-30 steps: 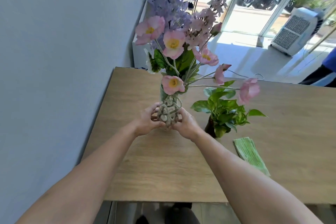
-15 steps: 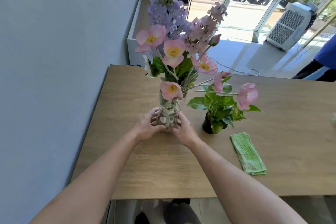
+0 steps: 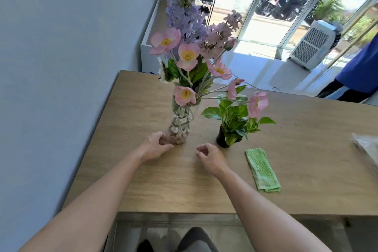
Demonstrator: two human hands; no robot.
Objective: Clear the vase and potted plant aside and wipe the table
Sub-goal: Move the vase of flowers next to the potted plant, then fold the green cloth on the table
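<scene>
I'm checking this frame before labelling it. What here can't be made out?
Head view only:
- Left hand: fingertips meet the vase base; contact or a small gap, unclear.
- Pot of the plant: mostly hidden by leaves.
- Clear wrapped item: cut off by the right edge, blurred.
- Table: right end out of frame.
- Cloth: folded, underside hidden.

One head-worn camera looks forward and down, close over the table (image 3: 143, 186) (no second view).

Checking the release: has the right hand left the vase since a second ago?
Yes. The right hand has pulled back toward the table's near edge, off the vase.
</scene>
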